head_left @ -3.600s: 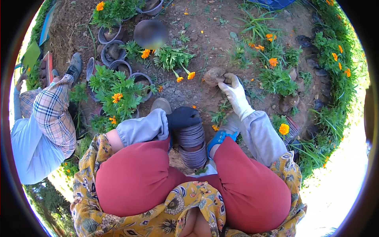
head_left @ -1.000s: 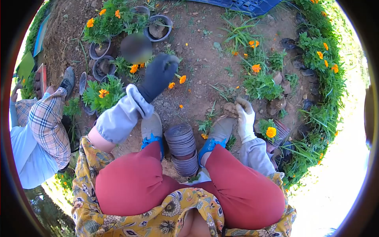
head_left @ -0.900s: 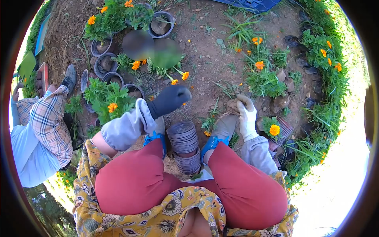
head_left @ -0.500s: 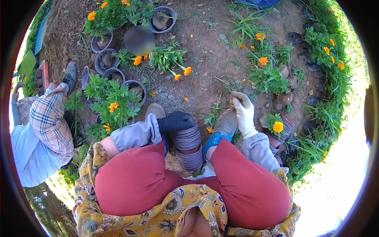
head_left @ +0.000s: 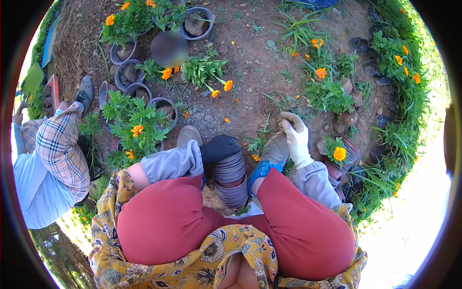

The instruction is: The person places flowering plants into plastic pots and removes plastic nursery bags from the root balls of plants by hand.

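My left hand (head_left: 219, 148), in a black glove, is closed on the top rim of a stack of nested grey plastic pots (head_left: 230, 174) between my feet. Its fingertips are hidden from me. In a white glove, my right hand (head_left: 296, 137) hovers by the toe of my right shoe (head_left: 269, 159). Those fingers are bent and pressed together; what is in them, if anything, I cannot make out. A small green plant (head_left: 258, 143) grows or lies on the soil just left of that shoe.
Potted marigolds (head_left: 132, 118) and soil-filled pots (head_left: 129, 74) stand at the left. Cut marigolds (head_left: 204, 72) lie ahead on the soil. Another pot stack (head_left: 347, 154) lies at my right, near a row of marigolds (head_left: 404, 111). A person in checked trousers (head_left: 60, 139) is at the far left.
My left hand has shifted slightly to the right over the top of the pot stack. The right hand stays almost where it was.
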Tool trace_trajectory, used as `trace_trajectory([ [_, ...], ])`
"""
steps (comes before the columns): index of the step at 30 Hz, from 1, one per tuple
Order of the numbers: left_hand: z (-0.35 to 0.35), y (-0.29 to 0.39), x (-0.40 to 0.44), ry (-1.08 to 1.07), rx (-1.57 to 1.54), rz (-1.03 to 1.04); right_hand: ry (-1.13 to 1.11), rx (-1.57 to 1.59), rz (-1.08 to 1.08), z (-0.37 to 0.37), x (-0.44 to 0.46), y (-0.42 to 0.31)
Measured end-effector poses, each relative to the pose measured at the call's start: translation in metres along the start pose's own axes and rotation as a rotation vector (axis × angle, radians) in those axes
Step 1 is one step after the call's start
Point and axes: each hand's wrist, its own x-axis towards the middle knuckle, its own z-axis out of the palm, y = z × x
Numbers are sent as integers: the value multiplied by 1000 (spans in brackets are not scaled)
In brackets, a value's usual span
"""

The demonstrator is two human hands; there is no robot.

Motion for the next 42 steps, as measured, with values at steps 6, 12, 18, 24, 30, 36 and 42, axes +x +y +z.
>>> trace_trajectory([
  [6,2,-6,2,12,-2,36,3,-3,13,0,0,-2],
  [12,18,-33,-1,238,378,189,17,-11,14,1,1,2],
  [18,-2,-10,4,441,-12,-23,202,87,-28,-12,3,-7],
  [24,-64,73,-9,469,-68,244,845,-215,-267,-89,36,-24],
  [30,-85,110,-3,392,15,176,729,-1429,-319,-127,50,-65],
  [36,-63,67,22,516,524,582,724,-930,-331,-168,48,-52],
  [42,-54,49,31,435,788,582,393,15,-246,-48,13,-93],
])
